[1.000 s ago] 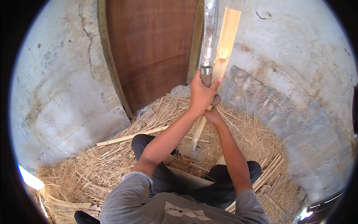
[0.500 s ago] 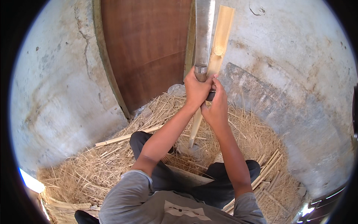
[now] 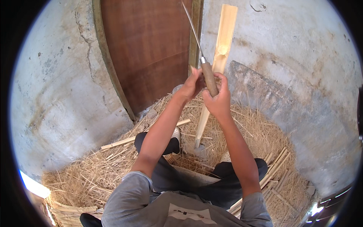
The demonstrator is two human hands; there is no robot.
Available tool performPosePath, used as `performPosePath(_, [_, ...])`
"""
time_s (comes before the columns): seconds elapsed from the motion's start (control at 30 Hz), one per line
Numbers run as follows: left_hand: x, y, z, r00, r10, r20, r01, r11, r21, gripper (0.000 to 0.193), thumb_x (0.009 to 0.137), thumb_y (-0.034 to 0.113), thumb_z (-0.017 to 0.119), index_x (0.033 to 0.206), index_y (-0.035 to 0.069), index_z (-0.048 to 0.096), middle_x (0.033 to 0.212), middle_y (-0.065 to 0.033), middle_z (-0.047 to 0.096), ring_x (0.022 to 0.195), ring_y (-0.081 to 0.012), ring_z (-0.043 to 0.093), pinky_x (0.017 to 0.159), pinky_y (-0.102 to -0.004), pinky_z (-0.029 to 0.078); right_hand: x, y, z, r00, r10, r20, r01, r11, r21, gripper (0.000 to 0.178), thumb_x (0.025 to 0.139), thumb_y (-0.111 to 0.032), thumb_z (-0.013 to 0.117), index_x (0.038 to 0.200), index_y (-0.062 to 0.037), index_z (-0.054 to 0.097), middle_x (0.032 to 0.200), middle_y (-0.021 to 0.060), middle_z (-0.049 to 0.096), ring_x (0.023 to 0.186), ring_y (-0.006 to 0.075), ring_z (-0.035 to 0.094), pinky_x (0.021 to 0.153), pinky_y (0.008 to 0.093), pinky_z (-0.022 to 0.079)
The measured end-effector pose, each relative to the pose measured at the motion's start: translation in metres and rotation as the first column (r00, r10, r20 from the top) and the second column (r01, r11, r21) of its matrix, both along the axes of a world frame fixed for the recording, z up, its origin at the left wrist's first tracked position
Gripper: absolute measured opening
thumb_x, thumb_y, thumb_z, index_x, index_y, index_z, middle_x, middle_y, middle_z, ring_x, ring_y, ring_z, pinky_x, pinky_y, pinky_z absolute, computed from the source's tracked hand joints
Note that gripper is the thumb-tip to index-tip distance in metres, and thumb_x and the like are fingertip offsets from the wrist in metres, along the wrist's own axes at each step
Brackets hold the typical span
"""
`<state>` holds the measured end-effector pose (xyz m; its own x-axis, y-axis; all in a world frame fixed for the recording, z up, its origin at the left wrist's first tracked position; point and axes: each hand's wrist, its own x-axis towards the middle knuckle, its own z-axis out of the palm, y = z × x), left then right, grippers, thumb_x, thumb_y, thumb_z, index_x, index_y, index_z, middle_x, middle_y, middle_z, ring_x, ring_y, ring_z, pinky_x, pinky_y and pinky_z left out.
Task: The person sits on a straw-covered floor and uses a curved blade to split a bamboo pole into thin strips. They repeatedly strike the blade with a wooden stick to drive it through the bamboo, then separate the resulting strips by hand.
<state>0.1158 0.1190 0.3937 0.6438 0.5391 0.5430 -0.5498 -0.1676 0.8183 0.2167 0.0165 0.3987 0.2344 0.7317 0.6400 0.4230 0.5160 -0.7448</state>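
A large knife stands tilted before me, its thin blade (image 3: 192, 27) seen nearly edge-on and leaning up to the left. Its round wooden handle (image 3: 209, 78), with a metal collar, is gripped near the lower end by my right hand (image 3: 220, 99). My left hand (image 3: 191, 86) is beside the handle, thumb raised and apart; its other fingers are partly hidden behind the handle. A pale yellowish bit shows at that thumb's tip, too small to name. Behind both hands stands a long split bamboo piece (image 3: 226, 32), its narrow lower end down near a stone (image 3: 200, 150).
Straw and shavings (image 3: 87, 168) cover the ground around my legs. Bamboo strips (image 3: 274, 166) lie at the right, and another strip (image 3: 121, 143) at the left. Ahead are a brown door (image 3: 147, 49) and stained plaster walls (image 3: 56, 94).
The knife has turned from blade face-on to edge-on, and its tip has swung left. My left hand has come off the handle's front; the bamboo piece is nearly where it was.
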Motion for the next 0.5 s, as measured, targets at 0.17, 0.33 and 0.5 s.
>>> performPosePath(0.17, [0.035, 0.006, -0.013, 0.996, 0.093, -0.011, -0.093, 0.975, -0.204, 0.109, 0.076, 0.091, 0.015, 0.119, 0.001, 0.058, 0.108, -0.0131, 0.064, 0.101, -0.0221, 0.064, 0.09, -0.0375, 0.054, 0.002, -0.001, 0.005, 0.998, -0.023, -0.064, 0.025, 0.999, 0.033, 0.043, 0.079, -0.014, 0.068, 0.116, 0.0046, 0.056, 0.105, 0.0216, 0.067, 0.099, 0.0287, 0.067, 0.084, 0.0382, 0.051])
performPosePath(0.33, [0.045, -0.008, -0.014, 0.932, 0.363, -0.012, -0.36, 0.928, 0.101, 0.05, 0.098, 0.048, 0.056, 0.115, 0.002, 0.062, 0.102, -0.0078, 0.068, 0.095, -0.0171, 0.064, 0.087, -0.0327, 0.052, -0.006, -0.043, 0.038, 0.972, -0.001, -0.233, 0.038, 0.987, 0.154, 0.04, 0.08, -0.013, 0.067, 0.116, 0.0034, 0.057, 0.099, 0.0152, 0.066, 0.091, 0.0208, 0.065, 0.079, 0.0334, 0.052])
performPosePath(0.5, [0.04, -0.022, -0.004, 0.898, 0.439, 0.03, -0.44, 0.895, 0.078, 0.026, 0.09, 0.02, 0.073, 0.104, 0.003, 0.059, 0.082, -0.004, 0.065, 0.072, -0.0088, 0.062, 0.064, -0.0257, 0.053, -0.006, -0.095, 0.131, 0.979, -0.006, -0.206, 0.017, 0.998, 0.053, 0.023, 0.084, -0.005, 0.062, 0.107, -0.0004, 0.057, 0.068, 0.0013, 0.055, 0.055, 0.0082, 0.051, 0.053, 0.0266, 0.047])
